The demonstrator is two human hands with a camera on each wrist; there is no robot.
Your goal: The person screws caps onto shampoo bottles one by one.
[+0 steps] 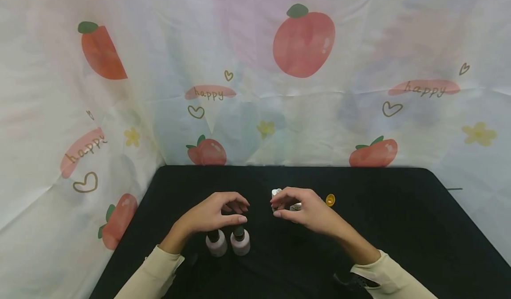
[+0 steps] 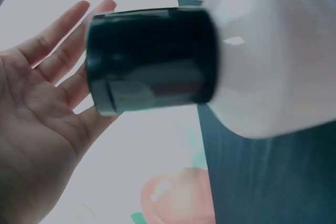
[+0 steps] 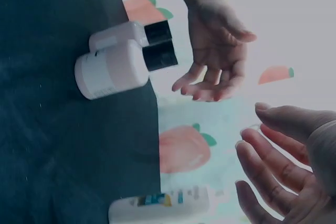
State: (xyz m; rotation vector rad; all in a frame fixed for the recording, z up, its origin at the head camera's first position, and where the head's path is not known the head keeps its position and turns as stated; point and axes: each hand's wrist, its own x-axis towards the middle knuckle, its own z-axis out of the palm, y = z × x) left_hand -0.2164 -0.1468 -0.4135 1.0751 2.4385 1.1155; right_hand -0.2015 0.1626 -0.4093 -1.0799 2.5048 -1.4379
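Note:
Two pale pink bottles with black caps stand side by side on the table, a left bottle (image 1: 216, 244) and a right bottle (image 1: 241, 243). My left hand (image 1: 217, 212) hovers just beyond their caps with loosely bent fingers and nothing in its grip. One black cap (image 2: 152, 61) fills much of the left wrist view, in front of the left palm (image 2: 37, 103). My right hand (image 1: 307, 208) is raised to the right, fingers relaxed and holding nothing, partly hiding a white bottle (image 1: 274, 194). That white bottle (image 3: 157, 205) shows a blue and yellow label in the right wrist view.
A small orange-yellow round thing (image 1: 330, 200) lies right of my right hand. White printed packaging (image 1: 296, 207) shows behind that hand's fingers. The black table (image 1: 379, 219) meets a fruit-patterned cloth (image 1: 247, 68) at its back and left sides.

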